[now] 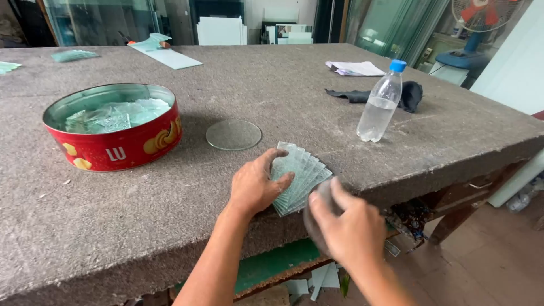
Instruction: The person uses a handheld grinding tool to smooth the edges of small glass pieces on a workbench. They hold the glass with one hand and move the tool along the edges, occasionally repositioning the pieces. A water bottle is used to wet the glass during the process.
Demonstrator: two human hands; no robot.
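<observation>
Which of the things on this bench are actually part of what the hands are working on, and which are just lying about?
In hand:
left hand pressing on the fanned glass strips
right hand holding a round glass piece at the bench edge
glass disc lying beside the strips
red tin holding glass offcuts

Lying about:
water bottle
black cloth
papers
fan
</observation>
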